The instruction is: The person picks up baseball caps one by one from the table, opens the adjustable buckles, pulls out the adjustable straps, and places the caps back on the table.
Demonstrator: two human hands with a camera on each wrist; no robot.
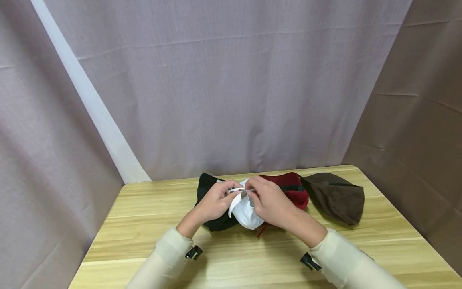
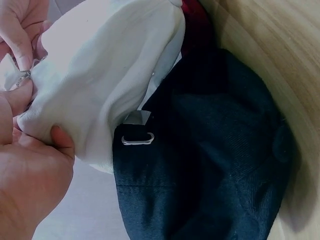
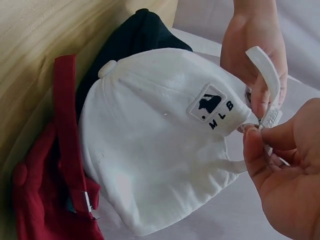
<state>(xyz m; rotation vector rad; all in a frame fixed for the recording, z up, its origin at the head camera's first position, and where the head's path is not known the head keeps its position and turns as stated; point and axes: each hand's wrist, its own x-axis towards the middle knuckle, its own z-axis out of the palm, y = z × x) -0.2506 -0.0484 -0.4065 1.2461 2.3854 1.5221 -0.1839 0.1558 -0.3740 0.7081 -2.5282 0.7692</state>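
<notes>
A white cap [image 3: 160, 140] with an MLB patch is held up by both hands at its back strap [image 3: 266, 75]. My left hand [image 1: 216, 202] grips the cap's edge beside the metal buckle, thumb and fingers on the fabric. Opposite it, my right hand [image 1: 272, 200] pinches the strap and buckle [image 3: 270, 119] between thumb and fingers. The loose strap end curls upward in the right wrist view. Beside the left hand lies a black cap [image 2: 205, 150] with a metal strap loop [image 2: 138, 139]; close to the right hand is a dark red cap [image 1: 297, 196].
A brown cap [image 1: 339, 196] lies at the right of the row on the wooden table [image 1: 151, 224]. Behind the table hangs a grey-mauve curtain [image 1: 216, 100], with a darker one [image 1: 415, 140] along the right. The dark red cap's strap [image 3: 67, 110] sticks out.
</notes>
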